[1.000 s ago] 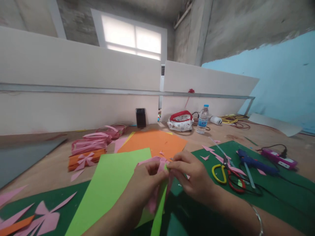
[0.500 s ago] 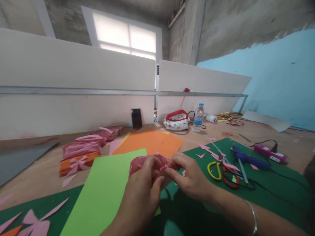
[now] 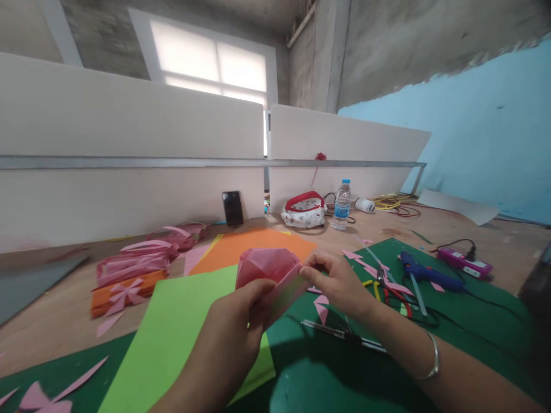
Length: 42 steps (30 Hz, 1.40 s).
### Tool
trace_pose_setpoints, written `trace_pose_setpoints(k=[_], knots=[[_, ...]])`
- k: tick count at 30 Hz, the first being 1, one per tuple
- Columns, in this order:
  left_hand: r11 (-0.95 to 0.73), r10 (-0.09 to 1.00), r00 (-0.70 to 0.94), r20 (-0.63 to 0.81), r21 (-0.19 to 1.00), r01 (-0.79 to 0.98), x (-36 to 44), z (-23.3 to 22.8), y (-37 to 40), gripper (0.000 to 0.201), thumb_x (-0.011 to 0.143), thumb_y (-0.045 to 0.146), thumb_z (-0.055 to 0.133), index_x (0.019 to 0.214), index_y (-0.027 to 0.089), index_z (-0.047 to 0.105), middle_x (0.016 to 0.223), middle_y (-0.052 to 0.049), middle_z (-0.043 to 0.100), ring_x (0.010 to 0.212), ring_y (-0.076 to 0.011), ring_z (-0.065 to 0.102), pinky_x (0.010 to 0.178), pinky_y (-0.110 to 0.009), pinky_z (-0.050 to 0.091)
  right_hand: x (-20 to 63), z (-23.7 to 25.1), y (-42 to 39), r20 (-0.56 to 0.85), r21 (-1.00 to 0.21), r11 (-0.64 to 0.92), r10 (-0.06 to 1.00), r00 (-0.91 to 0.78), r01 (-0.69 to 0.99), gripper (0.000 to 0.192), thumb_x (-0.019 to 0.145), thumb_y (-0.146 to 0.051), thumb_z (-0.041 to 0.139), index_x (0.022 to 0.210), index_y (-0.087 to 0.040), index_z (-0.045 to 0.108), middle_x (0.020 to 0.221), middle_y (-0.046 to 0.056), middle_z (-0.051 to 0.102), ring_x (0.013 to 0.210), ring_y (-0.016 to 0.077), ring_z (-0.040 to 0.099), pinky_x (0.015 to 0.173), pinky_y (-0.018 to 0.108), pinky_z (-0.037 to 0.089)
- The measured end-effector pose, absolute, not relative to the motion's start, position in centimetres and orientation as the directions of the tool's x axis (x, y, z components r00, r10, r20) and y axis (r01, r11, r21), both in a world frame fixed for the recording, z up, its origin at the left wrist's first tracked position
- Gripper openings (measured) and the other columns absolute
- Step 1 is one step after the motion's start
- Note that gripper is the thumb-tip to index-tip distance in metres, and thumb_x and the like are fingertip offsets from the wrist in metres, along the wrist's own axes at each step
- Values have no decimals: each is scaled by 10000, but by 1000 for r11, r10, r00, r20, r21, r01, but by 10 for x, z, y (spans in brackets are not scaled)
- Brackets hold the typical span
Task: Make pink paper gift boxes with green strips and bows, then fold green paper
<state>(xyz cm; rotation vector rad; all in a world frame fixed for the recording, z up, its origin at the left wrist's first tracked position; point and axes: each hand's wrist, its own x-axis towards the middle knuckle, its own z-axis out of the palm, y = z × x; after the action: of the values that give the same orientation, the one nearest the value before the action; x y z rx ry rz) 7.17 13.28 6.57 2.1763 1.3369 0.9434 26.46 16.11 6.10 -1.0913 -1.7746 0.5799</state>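
Pink paper piece, head view: where does it lie, and how is it held?

It is raised between two bare hands, over the upper right part of the light green sheet and in front of the orange sheet. The left hand grips its lower left side, thumb laid across the paper; the other fingers are largely hidden. The right hand pinches the right-hand corner between thumb and forefinger.

What has just changed?

One second earlier a bright green strip hung between the hands; half a second earlier it was out of sight, the hands bunched over the pink paper. Now the hands stand farther apart, the rounded top is exposed, and a straight band slopes up toward the right hand. Its face has a pale green tinge; whether this is the strip cannot be told.

What does that mean for the work?

Judging by the grips, attention has passed from the loose strip to the edge of the piece, apparently drawn out for access.

And nearby?

A slim metal tool lies on the dark green mat, below the right hand. Scissors and a blue glue gun rest farther right, both unheld.
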Motion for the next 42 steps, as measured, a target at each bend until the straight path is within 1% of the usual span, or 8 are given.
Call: trace_pose_setpoints(k=[6,10,16,20,25,30,34,42], knots=[[-647,731,395,556,382,660,67,51,139,439,749,50,437,1142,212,550,994,-46,700,823,-188,636,682,-298,475,270,60,168,463,-776,481,874,-148,408,210,801,-298,557,643,-163,525,610,-16,486,585,119,448,542,240,356],[-616,731,396,555,286,734,64,53,140,405,759,147,531,1160,206,538,877,-53,664,813,-235,584,710,-371,449,276,60,173,452,-789,470,880,-145,396,226,803,-319,547,642,-165,510,596,-27,464,564,108,424,519,232,338],[-418,907,300,297,544,728,66,62,136,298,731,209,541,1029,217,527,877,-35,622,809,-231,552,726,-370,411,281,62,174,452,-783,468,881,-141,409,213,795,-316,573,651,-165,528,597,-23,486,569,110,437,511,227,341],[-357,931,303,204,680,641,70,63,135,209,724,223,525,931,224,498,842,-12,604,769,-205,542,700,-327,395,282,62,174,459,-768,466,879,-131,440,208,805,-294,563,646,-163,537,597,-17,501,569,111,444,517,229,356],[-338,930,325,172,747,573,78,61,133,177,767,345,533,895,224,528,830,5,613,736,-182,543,660,-287,375,276,64,170,497,-726,490,859,-126,481,192,794,-242,563,621,-166,525,583,-24,499,561,108,442,518,227,355],[-166,981,185,55,730,663,84,49,133,318,680,486,602,580,203,497,546,49,436,560,-152,418,541,-269,285,263,66,151,602,-622,599,778,-182,504,180,774,-220,608,624,-176,519,635,-13,523,623,123,475,594,247,376],[-98,988,151,15,824,558,84,41,134,294,665,449,602,551,181,561,541,35,498,564,-149,452,552,-258,331,261,67,142,676,-519,687,694,-248,509,176,799,-206,587,641,-179,516,652,-3,536,641,129,491,611,256,379],[43,964,241,-110,963,266,83,50,135,304,691,467,625,664,170,678,633,-10,654,584,-149,526,555,-243,389,278,69,165,529,-704,538,833,-164,463,177,785,-245,562,626,-173,530,622,-10,535,597,120,474,558,241,378]])
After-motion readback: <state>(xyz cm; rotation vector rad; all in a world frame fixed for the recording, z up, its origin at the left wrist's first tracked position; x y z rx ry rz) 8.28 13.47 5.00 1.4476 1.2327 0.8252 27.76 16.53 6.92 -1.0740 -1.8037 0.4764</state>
